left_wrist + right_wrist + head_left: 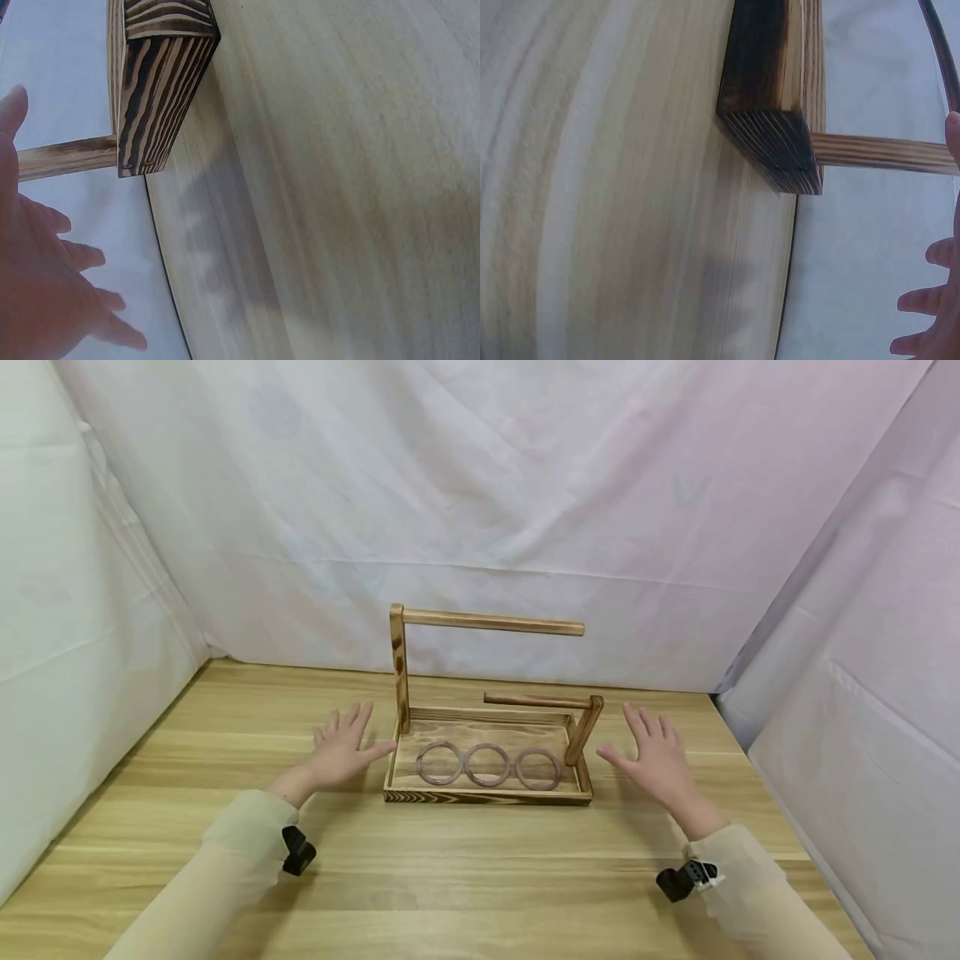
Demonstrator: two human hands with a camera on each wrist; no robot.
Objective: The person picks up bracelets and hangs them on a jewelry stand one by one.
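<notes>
In the head view a shallow wooden tray (487, 797) with dark grain stands mid-table. A tall post at its left end bears a long upper rod (491, 622); a shorter post at the right end bears a lower rod (536, 701). Inside the tray lie three pale, see-through rings: a left ring (440, 763), a middle ring (487, 765) and a right ring (537, 769). Just left of the tray my left hand (341, 753) hovers, fingers spread, holding nothing. My right hand (657, 762) hovers off the right end, fingers likewise spread, holding nothing.
The light wooden table (420, 893) spreads under everything. A white cloth (487, 510) hangs behind it, with more cloth at the left and right sides. Each forearm wears a small black camera near the cuff, such as the left camera (298, 851).
</notes>
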